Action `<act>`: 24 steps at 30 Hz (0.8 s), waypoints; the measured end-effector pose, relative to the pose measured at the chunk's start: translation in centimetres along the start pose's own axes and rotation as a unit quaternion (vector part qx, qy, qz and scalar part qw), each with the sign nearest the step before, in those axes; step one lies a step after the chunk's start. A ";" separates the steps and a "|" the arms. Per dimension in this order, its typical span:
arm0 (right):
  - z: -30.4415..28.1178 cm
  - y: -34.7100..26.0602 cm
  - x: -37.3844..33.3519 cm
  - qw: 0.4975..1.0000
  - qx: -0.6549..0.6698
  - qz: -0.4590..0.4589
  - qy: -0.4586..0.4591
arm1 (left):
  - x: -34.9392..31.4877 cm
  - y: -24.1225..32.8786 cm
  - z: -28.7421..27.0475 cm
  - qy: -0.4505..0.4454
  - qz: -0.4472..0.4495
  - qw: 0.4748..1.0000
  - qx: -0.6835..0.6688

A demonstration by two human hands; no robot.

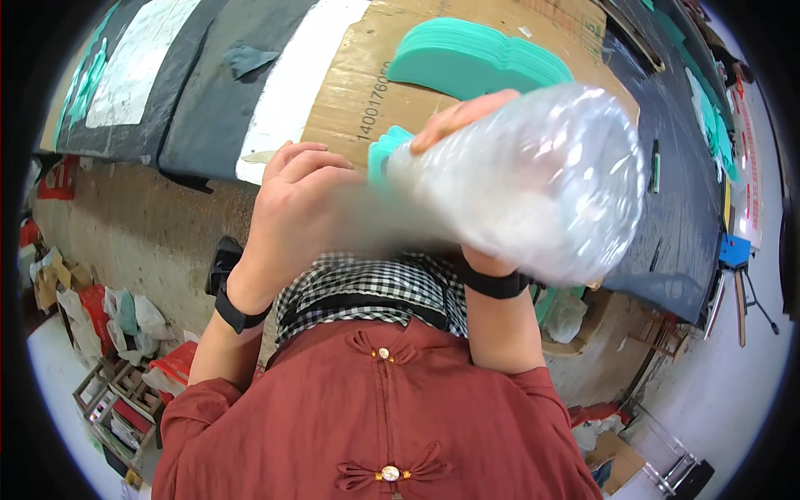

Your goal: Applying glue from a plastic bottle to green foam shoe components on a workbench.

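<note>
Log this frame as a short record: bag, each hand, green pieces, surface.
bag: clear plastic, blurred
right hand: holding bag by its narrow end, partly hidden
left hand: near that end, contact unclear
green pieces: some at bag's narrow end
stack: green, on cardboard
surface: dark table under cardboard

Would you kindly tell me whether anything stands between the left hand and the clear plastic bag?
Nothing plainly blocks the left hand from the bag; green pieces show at its narrow end, but blur hides any contact there.
</note>
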State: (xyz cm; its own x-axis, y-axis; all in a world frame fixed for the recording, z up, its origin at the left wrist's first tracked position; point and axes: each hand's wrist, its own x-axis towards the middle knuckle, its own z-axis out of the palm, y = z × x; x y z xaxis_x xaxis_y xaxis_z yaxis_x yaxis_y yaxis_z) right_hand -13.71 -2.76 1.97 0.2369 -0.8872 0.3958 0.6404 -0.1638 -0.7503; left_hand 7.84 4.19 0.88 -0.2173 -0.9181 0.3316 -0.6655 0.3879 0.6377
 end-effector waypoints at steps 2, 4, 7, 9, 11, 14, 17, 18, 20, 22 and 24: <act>-1.3 0.0 -0.5 0.996 0.006 0.043 -0.073 | -0.5 -0.4 -0.9 0.023 -0.016 0.999 0.015; -2.8 -0.8 -0.5 0.991 -0.103 -0.045 -0.077 | -1.1 -1.2 -1.7 0.031 -0.048 0.998 0.000; -2.7 -1.4 0.0 0.982 -0.161 -0.087 -0.042 | -2.0 -1.6 -2.6 0.033 -0.079 0.996 -0.009; -1.0 0.2 0.2 0.974 -0.206 -0.090 0.039 | -1.9 -1.6 -2.7 0.028 -0.092 0.995 -0.015; 0.4 1.4 0.4 0.990 -0.131 -0.051 -0.014 | -1.9 -1.7 -2.7 0.007 -0.082 0.996 -0.032; 3.1 0.2 -0.2 0.986 0.094 0.140 0.013 | -1.8 -1.5 -2.5 0.023 -0.072 0.997 -0.020; 1.3 -3.9 -2.1 0.995 -0.021 0.102 -0.012 | -1.8 -1.9 -2.5 0.024 -0.057 0.998 -0.022; 0.3 -4.6 -2.5 0.995 -0.088 0.057 0.003 | -1.8 -1.9 -2.5 0.017 -0.060 0.998 -0.024; -2.7 -5.1 -3.1 0.974 -0.217 -0.053 -0.022 | -1.9 -2.0 -2.1 0.014 -0.058 0.998 -0.020; 2.2 -4.8 -3.0 0.919 -0.388 -0.057 0.028 | -1.4 -1.7 -1.6 0.004 -0.050 0.999 -0.021; 2.9 -4.9 -2.9 0.893 -0.446 0.029 0.040 | -0.3 -0.7 -1.0 -0.029 -0.007 1.000 -0.008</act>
State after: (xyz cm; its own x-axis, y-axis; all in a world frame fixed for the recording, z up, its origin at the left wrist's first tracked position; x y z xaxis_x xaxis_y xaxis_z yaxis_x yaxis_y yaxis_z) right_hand -15.45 1.85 6.08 0.1745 -0.9273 0.3312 -0.2175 -0.3643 -0.9055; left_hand 9.07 4.24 0.97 -0.2497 -0.9264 0.2818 -0.6567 0.3759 0.6538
